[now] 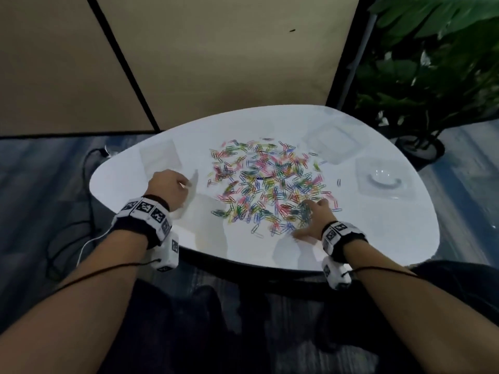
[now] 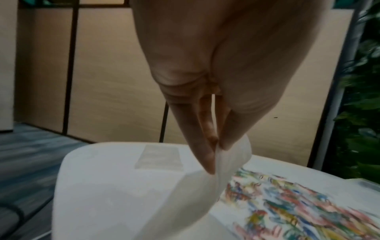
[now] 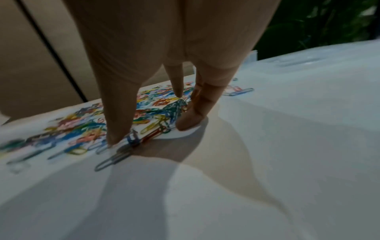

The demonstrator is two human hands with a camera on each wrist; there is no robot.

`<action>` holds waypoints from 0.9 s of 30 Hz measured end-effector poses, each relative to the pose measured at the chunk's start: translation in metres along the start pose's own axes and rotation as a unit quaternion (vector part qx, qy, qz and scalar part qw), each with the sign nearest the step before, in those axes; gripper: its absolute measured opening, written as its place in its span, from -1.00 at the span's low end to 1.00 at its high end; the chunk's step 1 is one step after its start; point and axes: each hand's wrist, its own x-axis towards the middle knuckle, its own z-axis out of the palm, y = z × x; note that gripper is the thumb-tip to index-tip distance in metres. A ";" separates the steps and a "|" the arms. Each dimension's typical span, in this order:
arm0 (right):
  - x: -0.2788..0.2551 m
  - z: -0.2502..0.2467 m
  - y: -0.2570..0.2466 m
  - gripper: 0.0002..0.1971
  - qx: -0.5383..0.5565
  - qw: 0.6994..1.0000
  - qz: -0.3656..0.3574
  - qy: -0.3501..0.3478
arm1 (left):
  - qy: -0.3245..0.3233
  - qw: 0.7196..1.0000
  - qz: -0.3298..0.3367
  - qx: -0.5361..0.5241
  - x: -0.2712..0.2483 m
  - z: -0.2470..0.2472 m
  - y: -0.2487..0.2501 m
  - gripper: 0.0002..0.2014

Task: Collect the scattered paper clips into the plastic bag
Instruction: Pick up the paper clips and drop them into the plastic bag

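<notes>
Several colourful paper clips [image 1: 267,179] lie spread over the middle of a white table [image 1: 378,225]. At the pile's left edge my left hand [image 1: 186,184] pinches the rim of a clear plastic bag [image 1: 192,194], which hangs down to the tabletop. In the left wrist view, thumb and fingers of that left hand [image 2: 217,149] meet on the plastic bag [image 2: 185,203], with blurred paper clips [image 2: 287,203] beyond it. My right hand [image 1: 310,211] is down on the near right of the pile. There the right hand [image 3: 152,123] curls its fingers [image 3: 193,116] round a heaped bunch of paper clips [image 3: 172,110], thumb planted on the table.
Another flat clear bag [image 1: 159,157] lies at the table's far left. Two clear plastic containers [image 1: 328,143] [image 1: 382,179] sit at the far right. A potted plant [image 1: 426,98] stands beyond the right edge, a beige partition behind, and a cable [image 1: 86,171] trails on the floor at left.
</notes>
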 end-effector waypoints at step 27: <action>-0.001 -0.105 -0.110 -0.83 0.491 0.868 -0.072 -0.030 | -0.156 0.979 0.090 -0.096 0.020 0.093 0.121 -0.80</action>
